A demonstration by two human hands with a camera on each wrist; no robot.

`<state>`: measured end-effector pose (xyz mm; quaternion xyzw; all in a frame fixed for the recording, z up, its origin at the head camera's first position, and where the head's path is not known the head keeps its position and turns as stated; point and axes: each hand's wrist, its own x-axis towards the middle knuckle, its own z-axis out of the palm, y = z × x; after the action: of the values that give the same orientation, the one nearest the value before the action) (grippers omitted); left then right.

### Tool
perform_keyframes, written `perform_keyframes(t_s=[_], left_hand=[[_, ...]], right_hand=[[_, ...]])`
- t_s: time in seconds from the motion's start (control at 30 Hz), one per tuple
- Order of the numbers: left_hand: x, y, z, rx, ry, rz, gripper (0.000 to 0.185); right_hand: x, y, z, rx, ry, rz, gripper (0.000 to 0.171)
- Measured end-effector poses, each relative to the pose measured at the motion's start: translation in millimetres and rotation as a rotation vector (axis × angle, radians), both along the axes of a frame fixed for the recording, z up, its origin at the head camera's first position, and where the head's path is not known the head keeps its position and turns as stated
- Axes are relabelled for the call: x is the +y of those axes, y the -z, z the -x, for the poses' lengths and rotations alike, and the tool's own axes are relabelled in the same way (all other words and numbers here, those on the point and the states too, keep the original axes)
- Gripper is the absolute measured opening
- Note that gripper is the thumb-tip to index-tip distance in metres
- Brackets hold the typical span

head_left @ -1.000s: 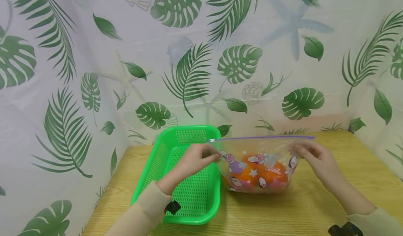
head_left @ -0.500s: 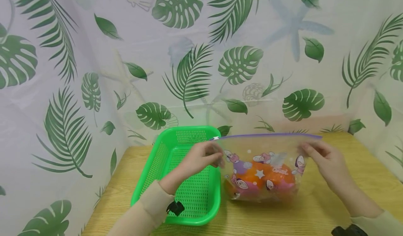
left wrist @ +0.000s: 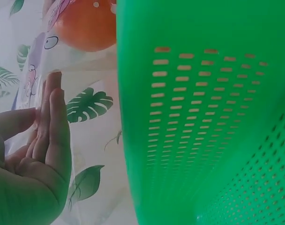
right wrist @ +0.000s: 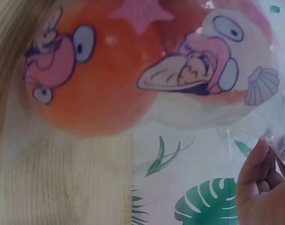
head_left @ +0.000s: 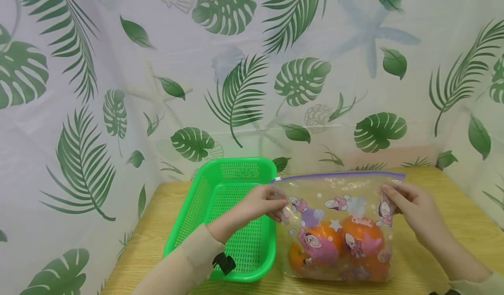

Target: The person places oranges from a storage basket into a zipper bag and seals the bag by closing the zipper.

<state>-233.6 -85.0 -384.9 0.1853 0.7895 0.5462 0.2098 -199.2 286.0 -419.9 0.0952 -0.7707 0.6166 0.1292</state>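
Both hands hold bag (head_left: 338, 225) upright; zip (head_left: 338, 175) level.

Bright, even, diffuse light; soft shadows only. Head view sharp. Left wrist view tinted green by close basket (left wrist: 203, 117). Right wrist view blurred on oranges (right wrist: 95, 70).

Oranges (head_left: 342, 247): count unclear to me through the printed bag (head_left: 338, 198).
Right wrist view: my fingers (right wrist: 261, 180) cut off at the edge.
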Motion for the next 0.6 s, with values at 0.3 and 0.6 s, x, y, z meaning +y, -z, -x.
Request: perform_keyframes(t_s=[0.3,0.6], left_hand=[[9.6,4.5,22.0,0.065,-0.116,0.123,0.018],[14.2,-4.9,25.9,0.267,-0.156,0.42,0.017]], right_hand=[[-0.9,11.4,21.2,-0.08,0.054,-0.125,0.023],[5.8,19.5,36.2,-0.172,0.02,-0.13,0.023]])
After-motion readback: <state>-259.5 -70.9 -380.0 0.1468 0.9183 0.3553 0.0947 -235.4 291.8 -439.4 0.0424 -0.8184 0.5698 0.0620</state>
